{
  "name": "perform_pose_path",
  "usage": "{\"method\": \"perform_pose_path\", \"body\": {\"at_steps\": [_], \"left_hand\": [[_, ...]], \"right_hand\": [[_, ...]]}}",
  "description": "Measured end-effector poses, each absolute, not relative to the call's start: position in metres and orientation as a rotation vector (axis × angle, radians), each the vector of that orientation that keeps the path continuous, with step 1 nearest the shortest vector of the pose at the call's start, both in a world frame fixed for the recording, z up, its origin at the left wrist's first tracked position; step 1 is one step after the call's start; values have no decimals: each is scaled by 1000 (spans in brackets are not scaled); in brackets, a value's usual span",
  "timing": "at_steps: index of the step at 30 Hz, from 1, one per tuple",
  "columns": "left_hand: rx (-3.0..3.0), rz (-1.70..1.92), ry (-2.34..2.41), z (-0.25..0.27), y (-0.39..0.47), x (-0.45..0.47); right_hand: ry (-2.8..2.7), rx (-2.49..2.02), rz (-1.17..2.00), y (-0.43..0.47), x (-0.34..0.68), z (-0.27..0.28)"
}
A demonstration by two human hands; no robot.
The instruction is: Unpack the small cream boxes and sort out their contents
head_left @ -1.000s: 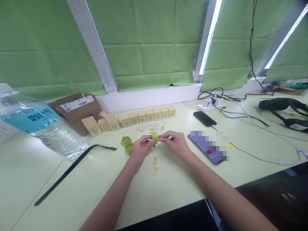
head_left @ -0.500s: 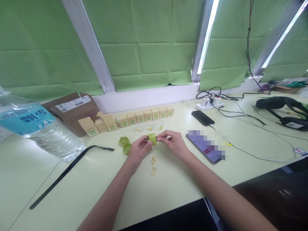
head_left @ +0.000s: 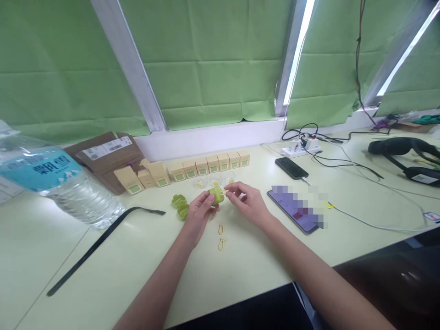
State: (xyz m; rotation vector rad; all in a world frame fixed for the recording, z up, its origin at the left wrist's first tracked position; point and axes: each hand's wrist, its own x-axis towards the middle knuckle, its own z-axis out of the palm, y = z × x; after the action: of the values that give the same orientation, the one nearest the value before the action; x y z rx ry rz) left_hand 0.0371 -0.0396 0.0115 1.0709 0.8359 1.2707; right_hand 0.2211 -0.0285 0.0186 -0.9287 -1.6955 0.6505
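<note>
My left hand [head_left: 198,214] grips a small rounded green case [head_left: 216,196] between thumb and fingers, raised over the table. At the case's right side, my right hand [head_left: 250,202] pinches a small pale-yellow clip [head_left: 223,192]; whether it is joined to the case I cannot tell. Below the hands lie two loose yellow loop-shaped clips, an upper clip [head_left: 221,229] and a lower clip [head_left: 222,244]. Beside my left hand, two green flower-shaped pieces, one farther piece [head_left: 178,200] and one nearer piece [head_left: 183,211], rest on the table.
Behind the hands stand clear domes [head_left: 215,180] and a row of small cardboard boxes [head_left: 201,167]. A water bottle [head_left: 82,192] and black strap [head_left: 103,237] lie left. On the right are a phone [head_left: 291,168], a larger phone [head_left: 292,211], a power strip [head_left: 302,150] and cables.
The green case has turned in my left hand, and the yellow clip now shows between it and my right fingertips. My right hand has risen slightly. The camera view has shifted a little.
</note>
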Motion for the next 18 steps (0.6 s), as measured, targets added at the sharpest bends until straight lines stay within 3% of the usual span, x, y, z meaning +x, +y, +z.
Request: {"method": "perform_pose_path", "body": {"at_steps": [18], "left_hand": [[1182, 1214, 914, 15, -42, 41]], "right_hand": [[-1723, -920, 695, -20, 220, 9]]}}
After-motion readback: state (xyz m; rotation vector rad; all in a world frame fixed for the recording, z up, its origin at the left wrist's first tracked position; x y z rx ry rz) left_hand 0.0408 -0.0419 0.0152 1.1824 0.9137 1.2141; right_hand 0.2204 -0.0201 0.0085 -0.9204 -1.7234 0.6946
